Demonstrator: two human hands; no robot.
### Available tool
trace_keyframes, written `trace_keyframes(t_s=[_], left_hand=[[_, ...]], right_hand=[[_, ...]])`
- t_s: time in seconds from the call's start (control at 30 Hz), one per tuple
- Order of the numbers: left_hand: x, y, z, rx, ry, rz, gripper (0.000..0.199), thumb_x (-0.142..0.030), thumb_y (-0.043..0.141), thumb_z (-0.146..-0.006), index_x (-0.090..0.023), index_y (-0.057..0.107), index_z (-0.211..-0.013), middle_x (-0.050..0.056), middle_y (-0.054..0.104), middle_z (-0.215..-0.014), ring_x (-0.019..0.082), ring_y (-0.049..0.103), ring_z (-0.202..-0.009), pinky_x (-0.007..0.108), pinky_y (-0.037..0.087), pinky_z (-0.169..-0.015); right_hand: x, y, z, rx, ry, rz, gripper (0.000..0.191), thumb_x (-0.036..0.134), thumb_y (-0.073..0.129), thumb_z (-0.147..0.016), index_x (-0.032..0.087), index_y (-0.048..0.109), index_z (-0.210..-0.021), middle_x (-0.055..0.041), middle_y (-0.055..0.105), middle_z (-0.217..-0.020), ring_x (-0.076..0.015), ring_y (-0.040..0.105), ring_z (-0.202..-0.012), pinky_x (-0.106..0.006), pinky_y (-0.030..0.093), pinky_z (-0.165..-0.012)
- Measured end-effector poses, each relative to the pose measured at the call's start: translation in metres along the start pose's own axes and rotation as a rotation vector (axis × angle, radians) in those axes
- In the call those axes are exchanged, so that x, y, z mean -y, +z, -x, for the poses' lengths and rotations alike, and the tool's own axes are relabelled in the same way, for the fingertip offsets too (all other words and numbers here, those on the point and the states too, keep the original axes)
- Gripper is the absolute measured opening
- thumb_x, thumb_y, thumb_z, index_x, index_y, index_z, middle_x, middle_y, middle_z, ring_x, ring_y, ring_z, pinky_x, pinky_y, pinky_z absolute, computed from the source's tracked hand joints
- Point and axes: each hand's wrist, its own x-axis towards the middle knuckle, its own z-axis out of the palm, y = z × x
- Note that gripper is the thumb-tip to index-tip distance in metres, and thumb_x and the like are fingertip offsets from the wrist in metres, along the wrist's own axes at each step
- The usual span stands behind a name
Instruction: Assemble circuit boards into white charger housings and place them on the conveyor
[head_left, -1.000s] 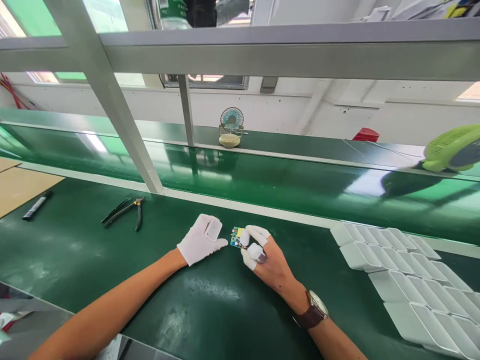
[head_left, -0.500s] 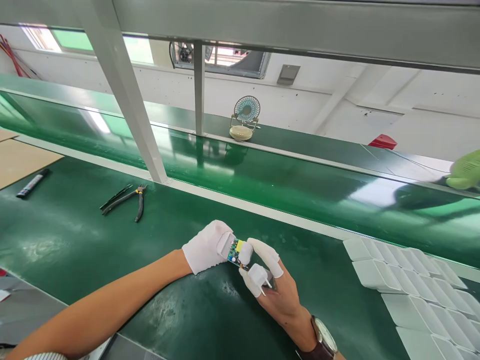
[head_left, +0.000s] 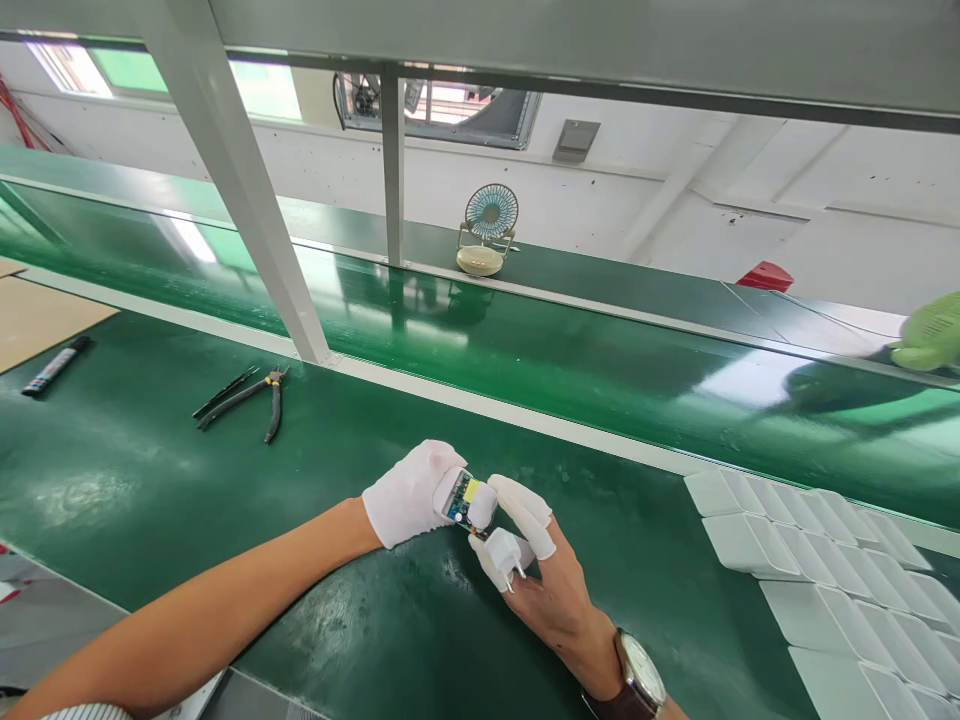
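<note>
Circuit board [head_left: 460,492] between the two hands, above the green bench [head_left: 375,620]: small, green, crowded with parts, a squarish yellow one plainest, and a smooth, round-cornered white block [head_left: 481,506] at its right end. Its left end meets the open mouth of a pale, hard-looking shell [head_left: 445,490]; how far in, cannot tell. Left hand [head_left: 411,496], in a matte white fabric glove, closed around the shell. Right hand [head_left: 555,592], white covers on its fingertips, grips board and block at the right end — a glossy white plug piece [head_left: 503,552] with two metal pins sits by the thumb, pins pointing down. Bench surface smooth, with scuffed, whitish patches. Left: black-handled pliers [head_left: 274,390], splayed, beside dark, slim tweezers [head_left: 225,392]. Right: rows of white, smooth-walled trays [head_left: 806,575], overlapping.
</note>
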Motion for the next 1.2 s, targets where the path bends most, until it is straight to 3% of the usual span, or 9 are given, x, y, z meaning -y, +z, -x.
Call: trace_keyframes(t_s=[0.37, 0.57, 0.87, 1.03, 1.1, 1.2], left_hand=[[-0.001, 0.002, -0.003, -0.040, 0.276, -0.177, 0.030, -0.027, 0.066, -0.067, -0.021, 0.039, -0.054, -0.001, 0.046, -0.056, 0.014, 0.054, -0.058, 0.025, 0.045, -0.053], [0.003, 0.004, -0.003, -0.052, 0.273, -0.193, 0.030, -0.028, 0.067, -0.066, -0.021, 0.040, -0.054, -0.001, 0.047, -0.055, 0.013, 0.052, -0.057, 0.025, 0.043, -0.051], [0.003, 0.003, -0.002, -0.076, 0.325, -0.211, 0.026, -0.027, 0.064, -0.069, -0.021, 0.043, -0.055, 0.003, 0.051, -0.060, 0.017, 0.057, -0.063, 0.030, 0.049, -0.058], [0.014, 0.010, 0.000, -0.180, 0.395, -0.210, 0.020, -0.031, 0.064, -0.072, -0.020, 0.050, -0.063, 0.005, 0.056, -0.067, 0.019, 0.060, -0.068, 0.032, 0.052, -0.061], [0.023, 0.016, 0.001, -0.270, 0.451, -0.200, 0.016, -0.034, 0.064, -0.075, -0.020, 0.056, -0.075, 0.006, 0.061, -0.075, 0.020, 0.063, -0.072, 0.032, 0.054, -0.063], [0.034, 0.023, 0.004, -0.419, 0.556, -0.163, 0.026, -0.036, 0.061, -0.081, -0.020, 0.056, -0.101, 0.007, 0.064, -0.089, 0.019, 0.065, -0.079, 0.033, 0.057, -0.067]], right_hand=[[0.001, 0.002, 0.000, -0.015, -0.032, 0.025, 0.062, 0.007, 0.061, -0.091, 0.018, 0.043, -0.149, -0.0179, 0.067, -0.126, -0.0269, 0.067, -0.117, -0.043, 0.062, -0.096], [0.001, 0.001, -0.001, -0.009, -0.056, 0.032, 0.064, 0.007, 0.062, -0.090, 0.018, 0.042, -0.150, -0.0181, 0.067, -0.126, -0.0285, 0.066, -0.119, -0.044, 0.061, -0.097], [0.002, 0.002, 0.004, 0.033, -0.047, 0.055, 0.058, 0.010, 0.058, -0.095, 0.016, 0.041, -0.150, -0.0190, 0.065, -0.129, -0.0285, 0.063, -0.124, -0.046, 0.059, -0.102], [0.003, 0.002, 0.004, 0.032, -0.045, 0.043, 0.059, 0.013, 0.058, -0.096, 0.016, 0.039, -0.152, -0.0190, 0.064, -0.131, -0.0286, 0.062, -0.126, -0.046, 0.058, -0.104], [0.003, 0.002, 0.004, 0.030, -0.066, 0.042, 0.060, 0.013, 0.059, -0.096, 0.015, 0.038, -0.153, -0.0197, 0.064, -0.132, -0.0294, 0.061, -0.128, -0.047, 0.058, -0.104], [0.005, 0.000, 0.002, 0.022, -0.101, 0.046, 0.063, 0.012, 0.060, -0.095, 0.016, 0.036, -0.153, -0.0193, 0.064, -0.131, -0.0298, 0.060, -0.128, -0.048, 0.058, -0.104]])
